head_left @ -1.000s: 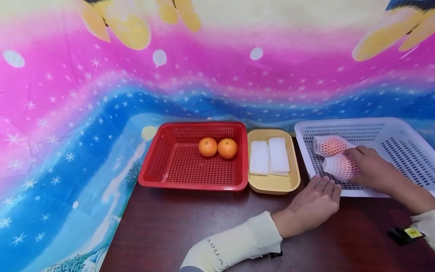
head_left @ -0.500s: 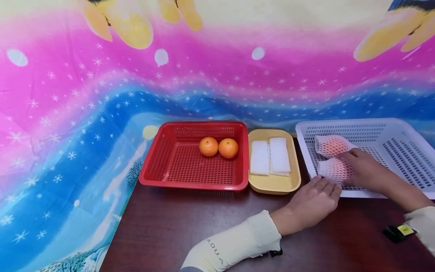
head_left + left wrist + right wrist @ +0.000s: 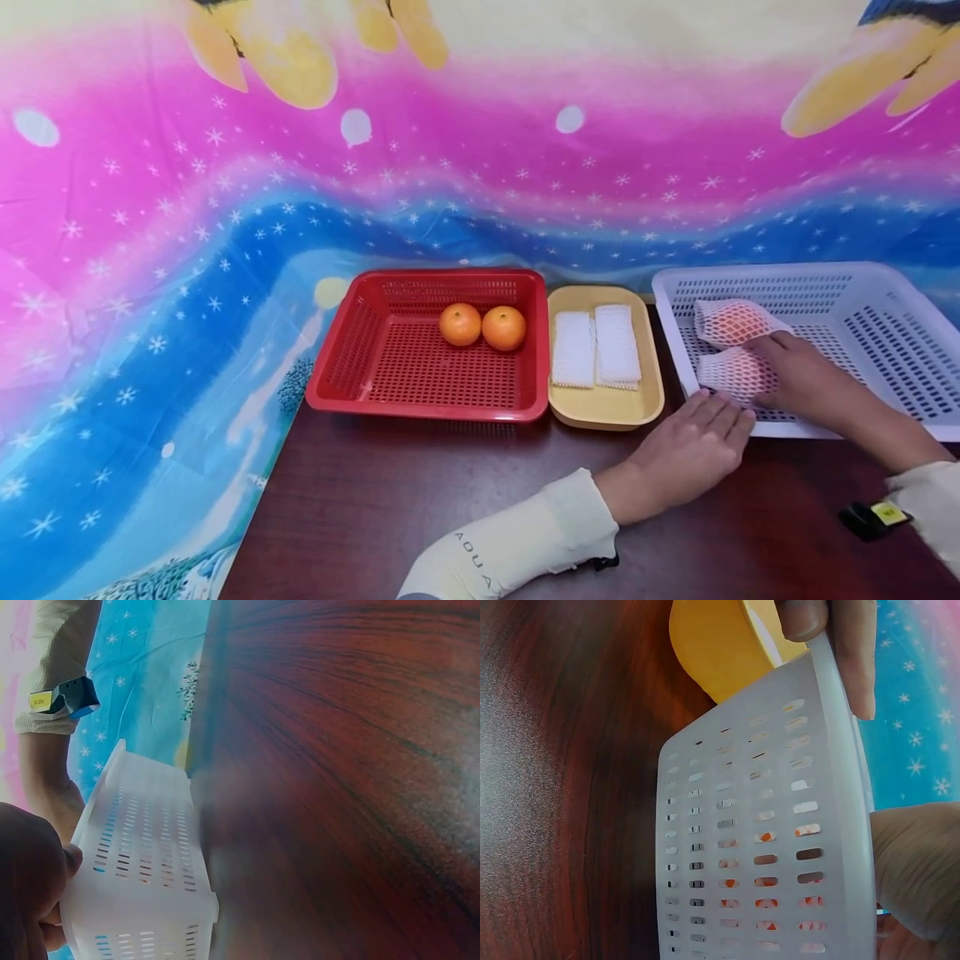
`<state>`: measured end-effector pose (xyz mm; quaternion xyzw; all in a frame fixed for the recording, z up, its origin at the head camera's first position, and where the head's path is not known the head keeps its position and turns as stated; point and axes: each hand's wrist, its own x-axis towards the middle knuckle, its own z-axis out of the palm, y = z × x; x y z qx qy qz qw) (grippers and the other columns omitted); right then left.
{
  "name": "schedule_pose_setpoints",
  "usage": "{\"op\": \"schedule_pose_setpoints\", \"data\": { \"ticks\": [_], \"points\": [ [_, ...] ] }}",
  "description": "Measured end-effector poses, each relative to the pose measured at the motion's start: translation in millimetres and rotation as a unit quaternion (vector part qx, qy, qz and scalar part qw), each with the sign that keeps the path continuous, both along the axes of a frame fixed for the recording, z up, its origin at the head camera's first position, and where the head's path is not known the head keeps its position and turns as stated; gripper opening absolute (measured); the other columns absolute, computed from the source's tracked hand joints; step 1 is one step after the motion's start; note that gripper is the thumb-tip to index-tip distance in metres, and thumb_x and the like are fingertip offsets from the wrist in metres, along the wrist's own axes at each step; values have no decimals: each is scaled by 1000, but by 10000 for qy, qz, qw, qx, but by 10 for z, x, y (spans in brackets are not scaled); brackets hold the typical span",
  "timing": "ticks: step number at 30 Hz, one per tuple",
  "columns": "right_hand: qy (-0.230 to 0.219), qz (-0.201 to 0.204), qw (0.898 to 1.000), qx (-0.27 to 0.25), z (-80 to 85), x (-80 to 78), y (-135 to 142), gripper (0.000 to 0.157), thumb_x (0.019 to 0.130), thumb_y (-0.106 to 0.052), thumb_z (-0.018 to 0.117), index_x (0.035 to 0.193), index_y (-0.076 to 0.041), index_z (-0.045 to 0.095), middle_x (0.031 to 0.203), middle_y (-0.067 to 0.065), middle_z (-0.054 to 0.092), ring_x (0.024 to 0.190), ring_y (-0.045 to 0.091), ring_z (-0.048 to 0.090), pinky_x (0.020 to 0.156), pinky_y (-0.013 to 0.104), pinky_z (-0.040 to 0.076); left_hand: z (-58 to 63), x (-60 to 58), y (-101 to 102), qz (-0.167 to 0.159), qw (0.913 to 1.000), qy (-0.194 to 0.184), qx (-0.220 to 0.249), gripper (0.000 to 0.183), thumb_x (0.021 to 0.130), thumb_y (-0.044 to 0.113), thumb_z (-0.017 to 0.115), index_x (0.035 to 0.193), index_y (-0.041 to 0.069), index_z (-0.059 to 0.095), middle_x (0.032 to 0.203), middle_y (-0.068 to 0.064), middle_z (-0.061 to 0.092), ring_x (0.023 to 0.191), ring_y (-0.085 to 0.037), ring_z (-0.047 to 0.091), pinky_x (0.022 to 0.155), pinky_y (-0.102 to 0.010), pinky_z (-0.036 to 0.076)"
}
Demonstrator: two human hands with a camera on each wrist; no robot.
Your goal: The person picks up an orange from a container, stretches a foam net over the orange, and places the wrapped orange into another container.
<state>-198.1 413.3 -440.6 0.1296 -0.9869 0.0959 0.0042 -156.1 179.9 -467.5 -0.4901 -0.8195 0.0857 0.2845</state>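
Note:
Two oranges in white foam nets lie side by side in the left part of the pale plastic basket (image 3: 817, 292). My right hand (image 3: 813, 379) reaches over the front rim and grips the nearer netted orange (image 3: 737, 373); the farther netted orange (image 3: 738, 322) lies just behind it. At the basket's near left corner, my left hand (image 3: 690, 454) pinches the rim, its fingers (image 3: 851, 652) over the edge in the right wrist view. Through the slots of the basket wall (image 3: 142, 825), the left wrist view shows little of the contents.
Left of the basket stands a yellow tray (image 3: 600, 408) with two stacks of folded white foam nets (image 3: 617, 343). Farther left, a red basket (image 3: 427, 411) holds two bare oranges (image 3: 504, 327). A patterned cloth (image 3: 465, 167) hangs behind the dark wooden table (image 3: 360, 500).
My right hand has shifted a little left with the nearer netted orange, towards the basket's left wall. The left hand has stayed at the basket corner.

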Motion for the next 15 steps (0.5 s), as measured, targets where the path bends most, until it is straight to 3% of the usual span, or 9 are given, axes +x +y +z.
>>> {"op": "schedule_pose_setpoints", "data": {
  "ticks": [9, 15],
  "points": [
    [-317, -209, 9992, 118, 30, 1, -19, 79, 73, -13, 87, 132, 19, 46, 126, 46, 48, 114, 62, 49, 95, 71, 42, 3, 3, -20, -23, 9996, -92, -267, 47, 112, 17, 26, 152, 19, 50, 151, 4, 57, 143, -13, 50, 122, -36, 37],
    [-240, -249, 9994, -13, 96, 47, -69, 82, 75, -9, 86, 136, 20, 40, 129, 48, 45, 117, 64, 44, 97, 74, 38, 84, 62, -138, 53, 9974, -418, -581, 48, 113, 22, 24, 160, 17, 35, 163, 0, 42, 154, -18, 34, 128, -37, 24]
  ]
}}
